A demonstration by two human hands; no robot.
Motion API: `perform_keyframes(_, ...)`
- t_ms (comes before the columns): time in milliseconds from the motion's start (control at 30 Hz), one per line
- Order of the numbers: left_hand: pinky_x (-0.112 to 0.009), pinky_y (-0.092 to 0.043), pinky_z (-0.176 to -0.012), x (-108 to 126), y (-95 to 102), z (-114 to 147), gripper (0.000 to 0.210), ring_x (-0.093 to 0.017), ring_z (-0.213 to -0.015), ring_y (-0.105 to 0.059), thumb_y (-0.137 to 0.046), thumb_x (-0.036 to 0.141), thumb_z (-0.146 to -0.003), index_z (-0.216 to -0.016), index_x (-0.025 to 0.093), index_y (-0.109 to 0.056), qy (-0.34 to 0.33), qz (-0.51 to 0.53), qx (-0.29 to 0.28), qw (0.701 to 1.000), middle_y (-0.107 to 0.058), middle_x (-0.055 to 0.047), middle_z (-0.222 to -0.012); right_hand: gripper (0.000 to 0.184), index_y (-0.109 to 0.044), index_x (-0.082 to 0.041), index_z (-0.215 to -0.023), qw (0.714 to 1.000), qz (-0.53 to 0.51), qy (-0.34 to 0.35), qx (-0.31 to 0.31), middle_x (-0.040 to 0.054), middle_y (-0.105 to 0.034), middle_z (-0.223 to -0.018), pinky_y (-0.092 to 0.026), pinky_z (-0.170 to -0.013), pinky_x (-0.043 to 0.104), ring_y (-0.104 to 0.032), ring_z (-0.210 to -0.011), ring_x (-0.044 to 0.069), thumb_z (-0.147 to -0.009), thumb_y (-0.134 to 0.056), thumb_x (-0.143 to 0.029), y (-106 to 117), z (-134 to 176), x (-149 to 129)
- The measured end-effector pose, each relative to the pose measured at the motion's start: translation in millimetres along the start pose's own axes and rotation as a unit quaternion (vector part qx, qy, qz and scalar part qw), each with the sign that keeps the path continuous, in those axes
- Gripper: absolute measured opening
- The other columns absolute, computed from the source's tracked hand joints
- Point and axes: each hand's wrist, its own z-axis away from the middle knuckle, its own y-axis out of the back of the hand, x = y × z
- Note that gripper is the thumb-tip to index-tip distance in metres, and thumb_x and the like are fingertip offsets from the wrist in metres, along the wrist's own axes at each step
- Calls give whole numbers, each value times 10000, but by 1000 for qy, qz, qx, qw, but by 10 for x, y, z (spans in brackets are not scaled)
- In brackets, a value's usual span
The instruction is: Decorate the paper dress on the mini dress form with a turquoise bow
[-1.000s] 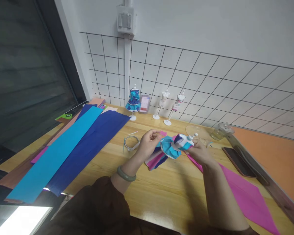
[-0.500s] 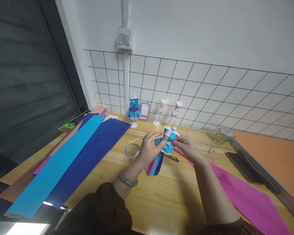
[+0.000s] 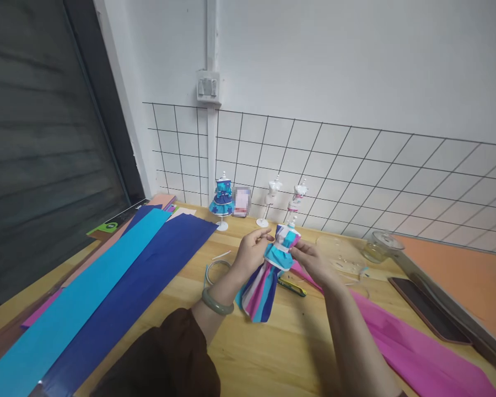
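Our dress point(image 3: 278, 257) already has bodice point(image 3: 286, 238) and skirt point(image 3: 258, 295); our right hand point(image 3: 314, 267) pinches it, our left hand's point(image 3: 251, 255) hold is unclear. Near the tabletop's point(image 3: 252, 358) back edge, one form point(image 3: 274, 187) looks bare.

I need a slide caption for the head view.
Left hand and right hand flank a small mannequin in a striped dress, with a blue-dressed mannequin standing behind.
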Motion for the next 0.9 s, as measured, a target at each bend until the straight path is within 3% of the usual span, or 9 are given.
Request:
perform_keyframes(233, -274, -475, -810, 19, 54, -86, 271, -185, -951, -619, -560, 262, -816, -1036, 145, -667, -7, 37, -53, 998, -680, -89, -1046, 351, -686, -216, -981, 1000, -22, 3, -4, 53, -723, -916, -495, -764, 348, -655, -791, 209, -766, -629, -487, -51, -123, 80)
perform_keyframes(433, -290, -478, -808, 61, 118, -103, 385, -189, -936, -620, -589, 412, -817, -1087, 140, -627, 32, 48, -53, 997, -673, -107, -1001, 366, -674, -212, -959, 1000, -15, 10, 5, 61, -715, -934, -497, -773, 362, -653, -819, 223, -750, -631, -510, -57, -138, 57)
perform_keyframes(633, -391, -446, -912, 47, 146, -97, 664, -222, -995, -607, -759, 317, -669, -1262, 153, -508, 15, -35, -91, 995, -666, -107, -1025, 325, -651, -192, -785, 997, 42, 23, 64, 23, -683, -728, -478, -695, 321, -610, -689, 183, -740, -636, -514, -72, -119, -51)
perform_keyframes(767, -448, -350, -1019, 91, 136, -58, 626, -253, -1129, -547, -760, 284, -663, -1239, 173, -542, -25, -101, -78, 991, -637, -120, -1140, 311, -644, -178, -800, 989, 83, 36, 117, 25, -672, -733, -454, -644, 293, -590, -673, 172, -763, -613, -486, -142, -55, -166)
perform_keyframes(900, -427, -352, -1027, 134, 112, -12, 525, -248, -1162, -526, -721, 286, -707, -1203, 199, -575, -60, -137, -91, 985, -614, -100, -1207, 288, -655, -173, -836, 969, 176, 39, 167, 43, -684, -754, -454, -631, 290, -605, -690, 185, -796, -569, -445, -258, 57, -327)
